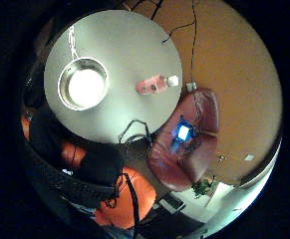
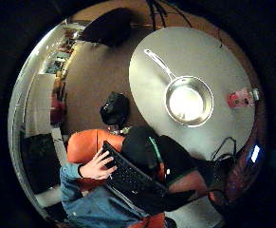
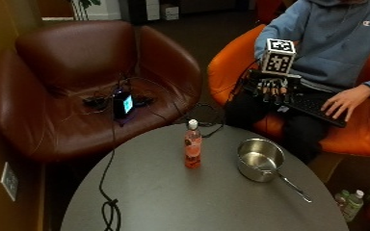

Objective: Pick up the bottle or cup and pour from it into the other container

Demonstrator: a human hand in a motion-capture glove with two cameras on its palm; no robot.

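A pink bottle (image 3: 192,147) with a white cap stands upright near the middle of the round grey table (image 3: 172,202). To its right sits a steel saucepan (image 3: 260,159), empty, with its long handle toward the table's near right edge. My gloved right hand (image 3: 273,91) hangs in the air beyond the far edge of the table, over the person's lap, fingers hanging relaxed and holding nothing. Both palm views look down from well above: the bottle (image 1: 156,84) and the saucepan (image 1: 83,83) show small on the table, as do the bottle (image 2: 241,98) and the saucepan (image 2: 188,101).
A black cable (image 3: 108,192) runs across the table's left side to a lit device (image 3: 123,104) on the brown armchair (image 3: 76,72). A black keyboard (image 3: 313,106) lies on the person's lap under the bare left hand (image 3: 344,102). Bottles (image 3: 351,204) stand on the floor.
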